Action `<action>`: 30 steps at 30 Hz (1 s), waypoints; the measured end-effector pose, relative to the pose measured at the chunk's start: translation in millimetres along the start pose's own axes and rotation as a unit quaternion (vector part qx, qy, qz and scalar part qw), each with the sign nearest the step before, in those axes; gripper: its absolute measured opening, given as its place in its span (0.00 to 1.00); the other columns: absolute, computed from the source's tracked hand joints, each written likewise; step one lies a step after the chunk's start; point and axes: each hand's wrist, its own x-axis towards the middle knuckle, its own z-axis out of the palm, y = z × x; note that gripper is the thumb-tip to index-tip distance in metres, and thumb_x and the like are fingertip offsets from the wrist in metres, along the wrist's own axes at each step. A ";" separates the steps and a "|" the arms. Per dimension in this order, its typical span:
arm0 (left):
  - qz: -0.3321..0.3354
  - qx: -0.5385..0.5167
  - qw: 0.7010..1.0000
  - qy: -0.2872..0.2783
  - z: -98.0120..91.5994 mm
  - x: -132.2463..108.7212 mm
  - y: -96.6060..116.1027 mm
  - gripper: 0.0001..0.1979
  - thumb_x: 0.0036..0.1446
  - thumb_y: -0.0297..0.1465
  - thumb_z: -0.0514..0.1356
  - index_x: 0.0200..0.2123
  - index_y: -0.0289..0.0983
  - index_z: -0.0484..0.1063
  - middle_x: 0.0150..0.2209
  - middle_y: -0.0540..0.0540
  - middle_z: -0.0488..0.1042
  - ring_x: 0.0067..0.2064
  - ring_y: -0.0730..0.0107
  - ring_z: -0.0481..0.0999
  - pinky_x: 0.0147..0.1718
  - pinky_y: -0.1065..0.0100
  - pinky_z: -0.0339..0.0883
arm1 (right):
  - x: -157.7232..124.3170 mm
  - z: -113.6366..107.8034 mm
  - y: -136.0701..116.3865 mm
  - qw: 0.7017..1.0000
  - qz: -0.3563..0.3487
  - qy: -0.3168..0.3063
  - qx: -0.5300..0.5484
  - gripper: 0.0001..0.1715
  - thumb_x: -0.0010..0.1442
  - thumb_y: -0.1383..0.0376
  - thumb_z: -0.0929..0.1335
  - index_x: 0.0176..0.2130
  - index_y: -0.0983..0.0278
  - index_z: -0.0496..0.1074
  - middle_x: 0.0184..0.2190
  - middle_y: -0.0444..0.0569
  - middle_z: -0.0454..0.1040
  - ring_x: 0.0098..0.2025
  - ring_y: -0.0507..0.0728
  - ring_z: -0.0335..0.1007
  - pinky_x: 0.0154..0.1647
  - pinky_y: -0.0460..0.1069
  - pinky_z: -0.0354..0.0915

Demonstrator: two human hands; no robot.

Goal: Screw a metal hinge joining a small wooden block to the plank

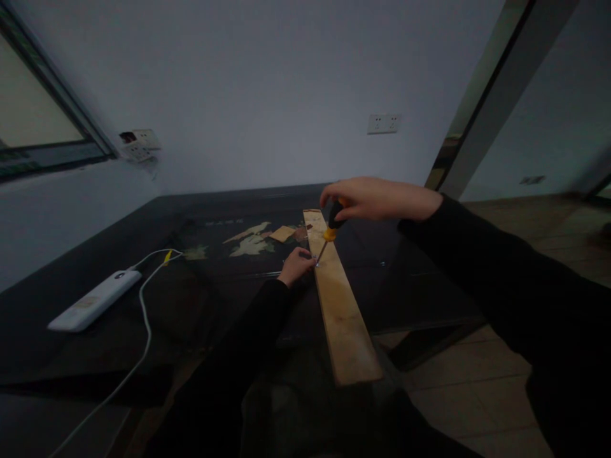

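Right hand (367, 198) closed around the black-and-yellow handle of a screwdriver with a thin metal shaft (329, 234), wrist raised over the work, shaft slanting down and left. Tip meets a tiny shiny piece (317, 263) at the left edge of a long, flat, pale wooden board (341, 299); piece too small to identify. Left hand (296, 264) low at the same edge, thumb and fingertips bunched right by the tip; cannot tell if they pinch the piece or only steady it. The 2 hands are apart, right above left. Board lies lengthwise on a glossy dark table (382, 280), far end toward the wall, near end jutting past the front edge above the person's lap. Both sleeves black. Left of the board, a pale leaf-like pattern (252, 245) and a tan squarish patch (282, 234) on the tabletop. Farther left, a white oblong power bank (95, 301) with a thin white cable (147, 318) plugged in, yellow tag (167, 257) on the cable; cable runs over the front edge. Behind, a pale wall (267, 95) with a white double socket plate (384, 123). Wooden floor (477, 394) at right.
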 end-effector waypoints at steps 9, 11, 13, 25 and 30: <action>0.002 -0.002 1.000 0.006 1.0 -2.6 3.6 0.14 0.46 0.28 0.67 0.33 0.36 0.63 0.17 0.56 0.69 0.19 0.76 0.69 0.19 0.77 0.60 | 17.2 15.8 -17.7 0.979 0.144 0.079 -0.118 0.30 0.62 0.46 0.59 0.41 0.64 0.76 0.31 0.54 0.75 0.34 0.57 0.68 0.31 0.49 0.52; 0.002 -0.002 1.000 0.007 1.1 -2.5 3.1 0.14 0.47 0.27 0.67 0.33 0.36 0.63 0.17 0.56 0.68 0.19 0.77 0.68 0.19 0.77 0.60 | 16.3 12.7 -13.8 0.984 0.138 0.062 -0.100 0.30 0.60 0.45 0.61 0.41 0.64 0.76 0.32 0.54 0.75 0.34 0.58 0.68 0.32 0.50 0.53; -0.002 -0.005 1.000 0.007 1.2 -2.0 1.9 0.14 0.47 0.27 0.67 0.33 0.36 0.63 0.17 0.56 0.68 0.18 0.77 0.68 0.19 0.77 0.60 | 13.1 6.4 -9.0 0.993 0.093 0.027 -0.061 0.26 0.57 0.47 0.65 0.44 0.64 0.75 0.36 0.54 0.75 0.36 0.57 0.68 0.33 0.50 0.54; 0.004 0.002 1.000 0.001 0.8 -0.4 -0.6 0.14 0.47 0.28 0.66 0.34 0.36 0.63 0.18 0.56 0.69 0.19 0.77 0.69 0.19 0.77 0.60 | 14.3 16.1 -6.5 0.984 0.124 0.052 -0.113 0.22 0.64 0.54 0.60 0.43 0.65 0.75 0.36 0.55 0.77 0.35 0.57 0.70 0.32 0.50 0.54; -0.003 0.009 1.000 0.007 1.3 -3.8 4.1 0.14 0.47 0.28 0.66 0.34 0.36 0.63 0.18 0.55 0.70 0.19 0.76 0.69 0.19 0.77 0.60 | 14.6 21.0 -5.6 0.976 0.171 0.076 -0.108 0.30 0.63 0.46 0.58 0.41 0.65 0.76 0.35 0.56 0.76 0.36 0.58 0.69 0.32 0.50 0.54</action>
